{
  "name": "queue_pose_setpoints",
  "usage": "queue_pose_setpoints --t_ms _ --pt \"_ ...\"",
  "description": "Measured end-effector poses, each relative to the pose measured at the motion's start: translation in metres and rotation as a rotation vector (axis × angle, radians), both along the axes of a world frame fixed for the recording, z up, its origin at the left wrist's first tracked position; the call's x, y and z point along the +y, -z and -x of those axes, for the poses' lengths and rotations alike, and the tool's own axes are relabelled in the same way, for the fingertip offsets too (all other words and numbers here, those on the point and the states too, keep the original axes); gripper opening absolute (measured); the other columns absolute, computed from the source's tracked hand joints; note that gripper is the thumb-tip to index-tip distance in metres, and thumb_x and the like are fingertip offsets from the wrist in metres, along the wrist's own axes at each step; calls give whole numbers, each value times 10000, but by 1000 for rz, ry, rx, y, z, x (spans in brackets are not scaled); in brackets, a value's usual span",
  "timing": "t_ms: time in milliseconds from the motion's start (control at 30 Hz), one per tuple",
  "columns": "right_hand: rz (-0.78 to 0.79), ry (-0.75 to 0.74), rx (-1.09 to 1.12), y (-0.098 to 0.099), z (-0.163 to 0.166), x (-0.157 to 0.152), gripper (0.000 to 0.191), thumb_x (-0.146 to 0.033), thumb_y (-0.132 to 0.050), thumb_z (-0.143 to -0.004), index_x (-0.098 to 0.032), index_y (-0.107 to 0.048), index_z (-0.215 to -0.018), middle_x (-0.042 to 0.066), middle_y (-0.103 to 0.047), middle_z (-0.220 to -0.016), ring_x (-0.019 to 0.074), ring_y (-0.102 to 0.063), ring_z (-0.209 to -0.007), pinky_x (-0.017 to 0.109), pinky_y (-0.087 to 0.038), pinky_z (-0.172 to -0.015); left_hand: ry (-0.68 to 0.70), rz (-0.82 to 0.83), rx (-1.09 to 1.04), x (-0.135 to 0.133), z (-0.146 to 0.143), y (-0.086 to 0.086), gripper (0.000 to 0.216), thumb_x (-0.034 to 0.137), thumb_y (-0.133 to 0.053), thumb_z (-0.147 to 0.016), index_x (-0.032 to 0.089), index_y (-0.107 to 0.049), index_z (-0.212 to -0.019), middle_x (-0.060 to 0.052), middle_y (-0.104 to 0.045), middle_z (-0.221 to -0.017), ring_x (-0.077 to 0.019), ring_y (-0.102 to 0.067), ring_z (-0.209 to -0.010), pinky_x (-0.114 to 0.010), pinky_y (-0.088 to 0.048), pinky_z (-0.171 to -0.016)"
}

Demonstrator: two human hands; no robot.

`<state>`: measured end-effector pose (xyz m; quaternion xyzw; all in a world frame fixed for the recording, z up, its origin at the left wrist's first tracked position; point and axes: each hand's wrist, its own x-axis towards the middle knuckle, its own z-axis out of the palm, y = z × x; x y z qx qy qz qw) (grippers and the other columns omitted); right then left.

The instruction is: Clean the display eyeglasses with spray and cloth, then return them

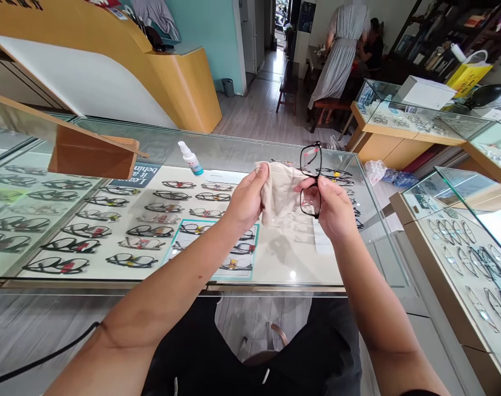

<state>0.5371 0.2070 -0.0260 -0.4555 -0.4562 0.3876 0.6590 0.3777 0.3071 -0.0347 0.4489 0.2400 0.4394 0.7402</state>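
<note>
My left hand (245, 199) is closed on a beige cleaning cloth (280, 193), which hangs between both hands above the glass counter. My right hand (335, 210) pinches a pair of black-framed glasses (311, 179) at the bridge, held upright on end, one lens above the other. The cloth's right edge touches the glasses. Both hands hover over the glass display counter (275, 264).
A small white spray bottle (190, 158) with a teal label lies on the counter behind my left hand. Rows of glasses fill the case (89, 231) below the glass. A wooden stand (91, 157) sits left. More display cases (461, 231) stand right. People stand far back (343, 49).
</note>
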Motion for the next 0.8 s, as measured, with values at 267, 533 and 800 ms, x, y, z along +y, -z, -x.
queue_pose_setpoints --t_ms 267,533,800 --pt "-145 39 -65 7 2 3 360 -573 -638 -1050 -298 -858 -979 48 -723 -1325 292 -632 -1360 469 -465 -1234 151 -66 127 -19 1 11 626 782 -739 -872 177 -781 -1031 -51 -788 -822 -216 -767 -831 -296 -552 -714" --pt "-65 37 -39 16 9 3 387 -632 -657 -1027 -304 -859 -1068 42 -758 -1218 279 -682 -1242 465 -504 -1198 281 -154 185 -32 2 14 576 767 -685 -924 197 -729 -993 18 -619 -649 -111 -520 -526 -240 -349 -486" --pt "33 5 89 15 11 4 466 -701 -704 -963 -273 -837 -1091 53 -804 -1127 271 -756 -1084 420 -634 -962 261 -151 154 -33 -2 15 546 714 -720 -930 171 -749 -983 -25 -723 -779 -136 -628 -656 -252 -475 -616"
